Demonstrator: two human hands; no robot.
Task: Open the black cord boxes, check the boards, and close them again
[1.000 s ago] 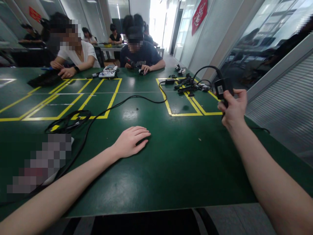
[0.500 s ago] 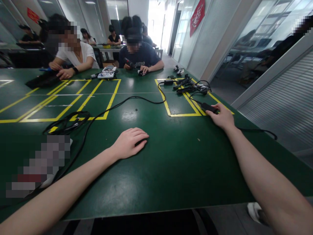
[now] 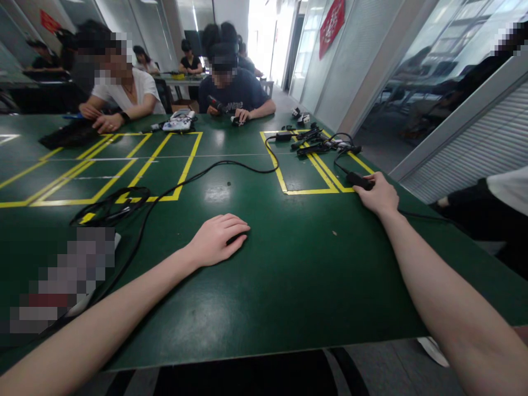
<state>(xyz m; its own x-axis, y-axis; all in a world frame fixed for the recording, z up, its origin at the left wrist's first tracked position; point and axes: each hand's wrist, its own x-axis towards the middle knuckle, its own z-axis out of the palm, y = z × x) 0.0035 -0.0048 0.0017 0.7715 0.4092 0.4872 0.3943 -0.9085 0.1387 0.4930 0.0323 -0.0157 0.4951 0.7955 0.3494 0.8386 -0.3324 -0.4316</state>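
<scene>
My left hand (image 3: pixel 217 240) lies flat on the green table (image 3: pixel 264 286) near its middle, fingers stretched out, holding nothing. My right hand (image 3: pixel 378 194) rests on the table at the right, fingers curled over a black power adapter (image 3: pixel 358 179) that lies by the corner of a yellow taped square. The adapter's cable (image 3: pixel 421 215) trails off past the right table edge.
A pile of black adapters and cords (image 3: pixel 317 144) sits in the far right taped square (image 3: pixel 307 165). A long black cable (image 3: pixel 185 181) runs across to a coil (image 3: pixel 111 204) at the left. Two people (image 3: pixel 231 93) sit at the far side. Another person's sleeve (image 3: pixel 490 192) shows at right.
My right hand has brought the black adapter down from the air onto the table and still rests on it. My left hand has stayed put. A person has come into view at right.
</scene>
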